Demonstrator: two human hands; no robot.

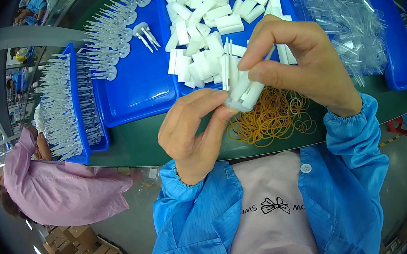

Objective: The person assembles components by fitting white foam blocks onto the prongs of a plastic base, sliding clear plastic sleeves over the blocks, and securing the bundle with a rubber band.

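Observation:
Over the near edge of the bench, my left hand (189, 131) is closed, thumb and fingers pinching the flat base of a white plastic part with upright prongs (242, 105). The base is at the bottom and the thin prongs point up and away. My right hand (303, 59) closes thumb and index finger round a white block (250, 92) set among the prongs. Those fingers partly hide the block and the prongs. Right below my hands lies a heap of tan rubber bands (272, 120).
Beyond my hands a blue tray (136, 102) holds more pronged parts (114, 32) and a pile of white blocks (213, 12). Clear plastic pieces (346, 22) heap up at right. Upright pronged parts (60, 107) fill a bin at left, beside a person in pink (65, 181).

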